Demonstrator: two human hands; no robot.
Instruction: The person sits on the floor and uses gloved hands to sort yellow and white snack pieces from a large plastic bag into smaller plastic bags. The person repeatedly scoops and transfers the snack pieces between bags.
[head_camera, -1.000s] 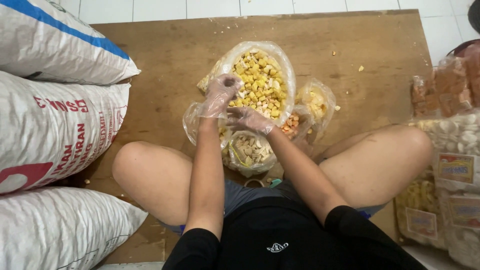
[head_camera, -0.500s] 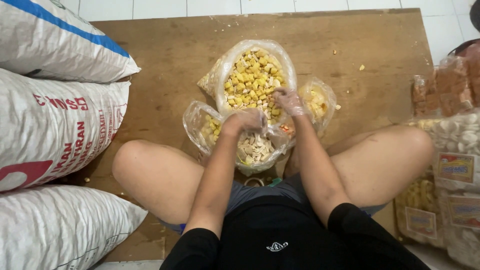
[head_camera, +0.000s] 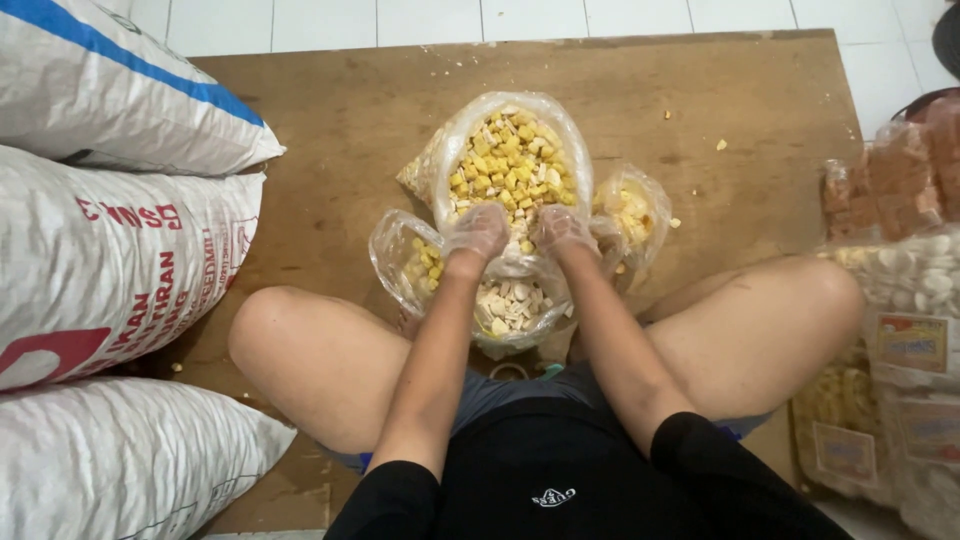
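Both grips are curling narrow at the near rim of the big bag (head_camera: 512, 160) of yellow cubes: left hand (head_camera: 478, 232), right hand (head_camera: 560, 229) (gloved). Bag is sitting on a wooden board (head_camera: 330, 170), smaller bags (head_camera: 510, 305) touching it.

A brown wooden board (head_camera: 330, 170) carries clear plastic bags of snack pieces (head_camera: 510, 160), scattered crumbs (head_camera: 721, 144), and apparently the white sacks (head_camera: 110, 270).

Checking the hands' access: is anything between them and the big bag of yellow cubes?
Nothing visible: the left hand and right hand are already at the near rim of the big bag of yellow cubes.
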